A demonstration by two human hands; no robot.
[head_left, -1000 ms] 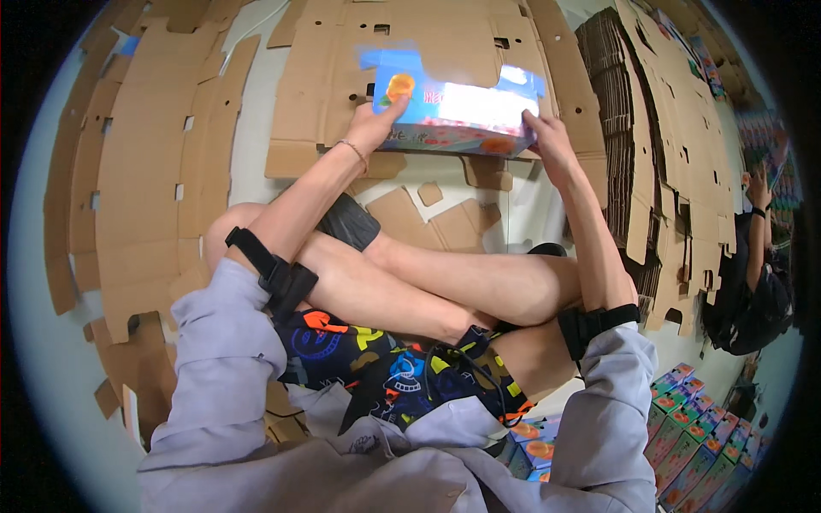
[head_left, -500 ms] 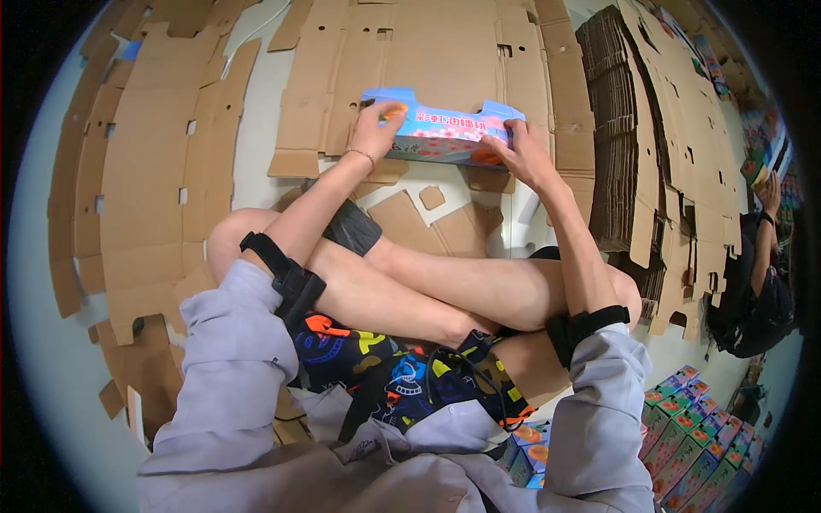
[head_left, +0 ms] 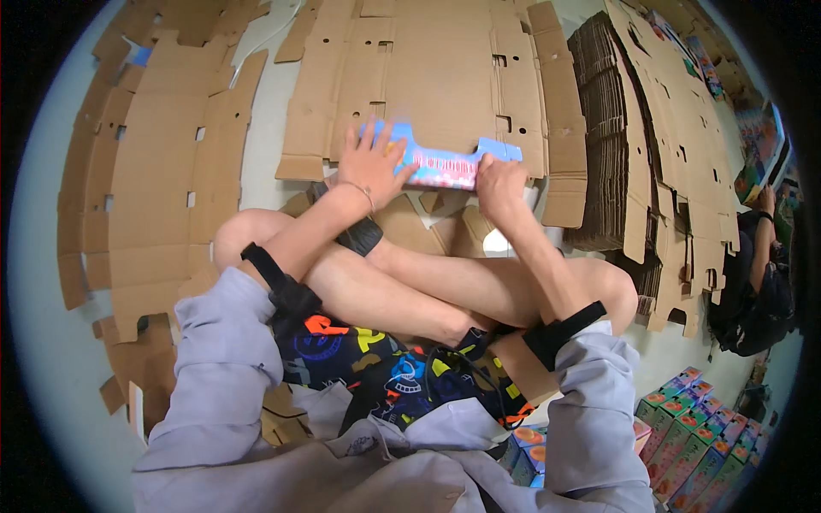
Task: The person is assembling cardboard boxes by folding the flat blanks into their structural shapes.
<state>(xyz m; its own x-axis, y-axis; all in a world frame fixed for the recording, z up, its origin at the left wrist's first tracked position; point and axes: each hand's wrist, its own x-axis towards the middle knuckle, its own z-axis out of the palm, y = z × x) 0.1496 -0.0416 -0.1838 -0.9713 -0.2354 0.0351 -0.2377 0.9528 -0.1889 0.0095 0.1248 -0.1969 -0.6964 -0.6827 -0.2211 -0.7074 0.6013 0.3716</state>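
Observation:
A blue and pink printed cardboard box (head_left: 445, 168) with a notched upper edge is in front of my crossed legs, near the flat brown cardboard. My left hand (head_left: 373, 168) lies across its left end, palm down with fingers spread. At the other end, my right hand (head_left: 502, 184) is closed round the corner, thumb along the printed panel. The box's underside and the parts beneath both hands are hidden.
Flat brown cardboard sheets (head_left: 436, 73) lie ahead, with more cardboard (head_left: 162, 171) at left. A tall cardboard stack (head_left: 599, 145) stands on the right. Several finished printed boxes (head_left: 684, 436) sit lower right. Another person's arm (head_left: 761, 248) holds a printed piece at far right.
The box has tipped so its lower side panel no longer shows. My left hand has gone from gripping the end to lying spread over it. My right hand has shifted inward.

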